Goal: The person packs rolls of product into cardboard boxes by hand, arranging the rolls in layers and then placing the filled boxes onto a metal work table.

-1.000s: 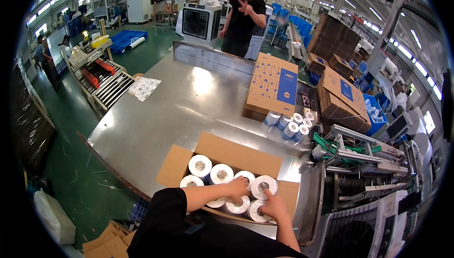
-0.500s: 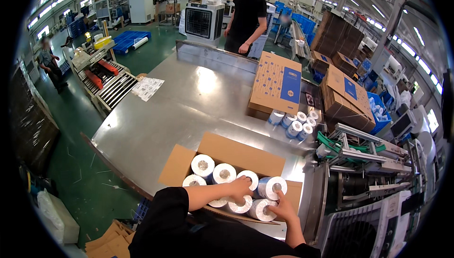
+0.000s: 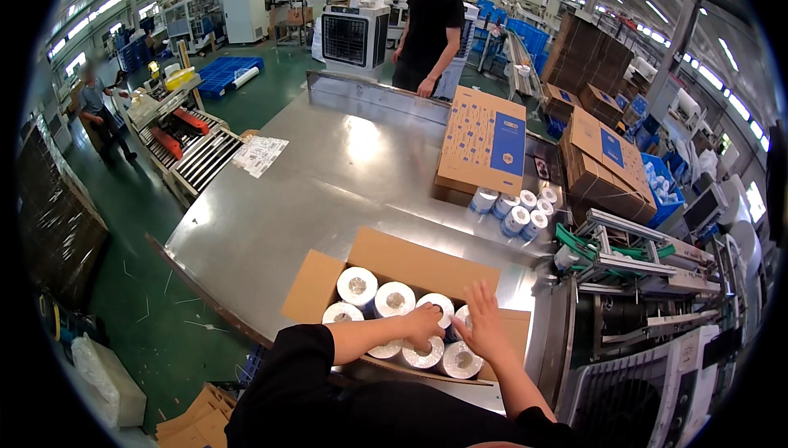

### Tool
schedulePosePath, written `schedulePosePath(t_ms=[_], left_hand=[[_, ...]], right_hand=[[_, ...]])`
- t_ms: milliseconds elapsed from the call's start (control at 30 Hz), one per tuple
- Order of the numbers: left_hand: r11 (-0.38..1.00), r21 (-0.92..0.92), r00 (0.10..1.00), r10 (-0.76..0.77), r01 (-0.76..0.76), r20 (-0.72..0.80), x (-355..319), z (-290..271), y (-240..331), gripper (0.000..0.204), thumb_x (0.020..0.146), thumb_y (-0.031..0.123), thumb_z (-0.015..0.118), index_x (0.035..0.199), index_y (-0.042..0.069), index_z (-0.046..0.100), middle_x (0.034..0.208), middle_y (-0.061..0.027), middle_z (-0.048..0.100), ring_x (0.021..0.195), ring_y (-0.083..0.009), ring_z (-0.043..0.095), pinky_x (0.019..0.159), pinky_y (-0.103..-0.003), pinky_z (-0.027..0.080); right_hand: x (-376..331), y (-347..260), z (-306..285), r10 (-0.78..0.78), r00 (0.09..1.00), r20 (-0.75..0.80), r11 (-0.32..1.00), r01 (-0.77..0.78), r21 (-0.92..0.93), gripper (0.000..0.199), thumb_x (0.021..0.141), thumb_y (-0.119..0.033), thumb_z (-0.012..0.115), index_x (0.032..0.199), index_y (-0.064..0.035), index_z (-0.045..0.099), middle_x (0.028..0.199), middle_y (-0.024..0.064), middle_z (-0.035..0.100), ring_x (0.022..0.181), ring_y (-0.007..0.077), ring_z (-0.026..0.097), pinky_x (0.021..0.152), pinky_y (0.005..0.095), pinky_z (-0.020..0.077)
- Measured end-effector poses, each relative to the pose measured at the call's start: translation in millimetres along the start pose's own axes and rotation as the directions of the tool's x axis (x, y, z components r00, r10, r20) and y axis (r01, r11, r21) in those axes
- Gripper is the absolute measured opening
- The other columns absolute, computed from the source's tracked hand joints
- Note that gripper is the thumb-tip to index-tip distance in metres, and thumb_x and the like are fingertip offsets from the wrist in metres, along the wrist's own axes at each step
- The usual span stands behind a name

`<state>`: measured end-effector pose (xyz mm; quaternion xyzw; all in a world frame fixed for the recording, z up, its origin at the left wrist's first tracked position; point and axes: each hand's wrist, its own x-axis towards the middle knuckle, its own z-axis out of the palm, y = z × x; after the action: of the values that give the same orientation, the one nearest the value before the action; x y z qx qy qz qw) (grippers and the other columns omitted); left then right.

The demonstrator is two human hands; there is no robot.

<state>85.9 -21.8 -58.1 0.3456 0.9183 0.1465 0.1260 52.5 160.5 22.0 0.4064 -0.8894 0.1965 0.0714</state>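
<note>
The left hand [image 3: 424, 322] curls its fingers over the smooth white rolls [image 3: 394, 300], touching one; the right hand [image 3: 484, 326] rests flat, fingers spread, beside it. The round, hollow-cored rolls stand packed in an open brown cardboard box [image 3: 316, 284] on a shiny steel table [image 3: 312, 193].

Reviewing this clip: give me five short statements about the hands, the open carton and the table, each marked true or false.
1. Both hands rest on white rolls inside the open cardboard carton. True: left hand, right hand.
2. The carton sits on a wooden bench. False: it sits on a shiny steel table.
3. A closed printed box stands farther along the table. True.
4. The loose rolls beside that box are red. False: they are white and blue.
5. The right hand holds a knife. False: it is spread flat, holding no tool.
</note>
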Motion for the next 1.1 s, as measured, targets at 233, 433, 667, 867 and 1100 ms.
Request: schedulePosePath(t_ms=[233, 433, 667, 867, 1100], left_hand=[[0.999, 0.042, 1.0, -0.022, 0.022, 0.012, 6, -1, 2, 0.04, 0.057, 0.036, 0.064, 0.09, 0.015, 0.069, 0.097, -0.0165, 0.057, 0.101, -0.029, 0.047, 0.088, -0.038, 0.033], [0.99, 0.138, 0.981, -0.05, 0.024, 0.187, 13, -19, 18, 0.029, 0.058, 0.034, 0.066, 0.08, 0.014, 0.069, 0.078, -0.01, 0.064, 0.082, -0.0277, 0.059, 0.082, -0.038, 0.038], [0.991, 0.123, 0.95, -0.091, 0.056, 0.299, 9, -24, 41, 0.024, 0.055, 0.033, 0.07, 0.069, 0.014, 0.068, 0.071, -0.0068, 0.064, 0.076, -0.025, 0.063, 0.069, -0.039, 0.046], [0.995, 0.102, 0.93, -0.041, 0.004, 0.365, -12, -26, 52, 0.027, 0.055, 0.033, 0.07, 0.074, 0.014, 0.069, 0.072, -0.0062, 0.065, 0.076, -0.0243, 0.064, 0.069, -0.038, 0.047], [0.997, 0.073, 0.978, -0.002, -0.014, 0.209, -35, 12, 49, 0.039, 0.057, 0.038, 0.068, 0.089, 0.016, 0.068, 0.088, -0.0125, 0.063, 0.094, -0.029, 0.054, 0.088, -0.04, 0.035]], right_hand=[[-43, 28, 73, 0.005, 0.986, 0.166, 0.997, 0.008, -0.073, 0.066, 0.081, -0.045, 0.058, 0.136, -0.0141, 0.038, 0.145, 0.0109, 0.03, 0.136, 0.0318, 0.022, 0.107, 0.0541, 0.0147], [-43, 31, 70, -0.031, 0.98, 0.197, 0.994, 0.051, -0.097, 0.068, 0.079, -0.048, 0.06, 0.136, -0.0184, 0.039, 0.144, 0.0089, 0.031, 0.136, 0.0314, 0.021, 0.107, 0.055, 0.015], [-51, 28, 60, -0.123, 0.955, 0.268, 0.989, 0.14, -0.043, 0.068, 0.08, -0.05, 0.058, 0.137, -0.0203, 0.038, 0.143, 0.0095, 0.033, 0.135, 0.0343, 0.021, 0.107, 0.0565, 0.0149], [-80, -4, 66, -0.039, 0.966, 0.255, 0.997, 0.055, -0.056, 0.067, 0.081, -0.051, 0.056, 0.137, -0.0195, 0.037, 0.143, 0.0116, 0.032, 0.135, 0.0345, 0.022, 0.106, 0.0569, 0.0149], [-98, -30, 71, 0.018, 0.982, 0.19, 0.997, -0.004, -0.074, 0.064, 0.084, -0.045, 0.055, 0.137, -0.0138, 0.038, 0.144, 0.0133, 0.03, 0.136, 0.0348, 0.02, 0.106, 0.0565, 0.0144]])
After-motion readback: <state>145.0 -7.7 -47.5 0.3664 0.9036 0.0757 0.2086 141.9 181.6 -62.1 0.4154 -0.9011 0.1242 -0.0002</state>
